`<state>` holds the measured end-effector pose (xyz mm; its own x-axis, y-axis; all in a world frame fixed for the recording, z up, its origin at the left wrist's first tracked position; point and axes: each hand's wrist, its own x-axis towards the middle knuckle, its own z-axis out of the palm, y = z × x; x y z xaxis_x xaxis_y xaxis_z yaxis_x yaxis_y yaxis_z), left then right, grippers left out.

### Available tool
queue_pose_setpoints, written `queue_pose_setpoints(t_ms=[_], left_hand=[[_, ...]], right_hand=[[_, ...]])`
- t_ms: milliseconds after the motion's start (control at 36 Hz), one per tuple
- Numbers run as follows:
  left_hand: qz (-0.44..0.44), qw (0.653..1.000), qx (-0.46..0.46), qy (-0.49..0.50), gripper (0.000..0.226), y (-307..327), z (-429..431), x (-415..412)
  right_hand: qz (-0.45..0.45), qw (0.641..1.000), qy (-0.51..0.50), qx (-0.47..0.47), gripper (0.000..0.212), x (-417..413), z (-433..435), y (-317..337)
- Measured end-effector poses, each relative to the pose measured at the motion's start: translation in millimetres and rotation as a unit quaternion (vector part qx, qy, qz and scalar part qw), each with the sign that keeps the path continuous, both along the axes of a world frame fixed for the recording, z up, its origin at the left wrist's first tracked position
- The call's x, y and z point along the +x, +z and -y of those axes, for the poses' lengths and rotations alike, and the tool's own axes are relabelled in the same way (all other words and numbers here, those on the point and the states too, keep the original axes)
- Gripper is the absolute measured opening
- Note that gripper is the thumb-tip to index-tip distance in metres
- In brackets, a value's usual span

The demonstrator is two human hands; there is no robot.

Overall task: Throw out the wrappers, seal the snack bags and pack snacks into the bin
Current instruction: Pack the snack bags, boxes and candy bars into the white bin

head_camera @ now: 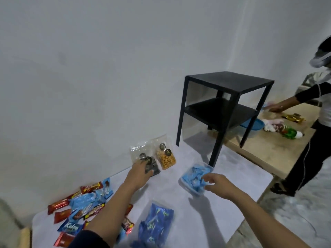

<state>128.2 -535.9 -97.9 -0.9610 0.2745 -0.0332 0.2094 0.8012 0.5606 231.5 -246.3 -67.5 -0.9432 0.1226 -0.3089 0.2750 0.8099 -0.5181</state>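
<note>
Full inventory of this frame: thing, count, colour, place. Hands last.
orange snack bag: one, clear, by the wall
dark snack bag: one, clear, left of the orange one
bin: one, clear, holds light blue packets, right of centre
blue packets: loose pile, near edge
wrappers and bars: pile, red and blue, near left
side table: one, black, two-tier, far end of the white tabletop
wooden table: one, tan, beyond
blue basin: one, on the wooden table
other person: one, dark clothes, far right
left hand: touches the dark snack bag
right hand: over the bin, holds nothing
</note>
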Motion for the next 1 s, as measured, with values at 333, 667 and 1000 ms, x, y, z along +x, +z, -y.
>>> queue_pose_setpoints(t_ms=[333,667,1000], left_hand=[[-0.097,0.978,0.033,0.183,0.051,-12,-5,-78],[-0.079,0.946,-0.013,0.313,0.067,-46,-27,-115],[-0.078,0.859,0.220,0.456,0.060,-60,-46,-133]], right_hand=[[-0.018,0.988,0.146,-0.040,0.036,-193,-7,-16],[-0.081,0.973,0.210,-0.045,0.073,-311,2,-61],[-0.115,0.965,0.204,-0.115,0.050,-344,10,-95]])
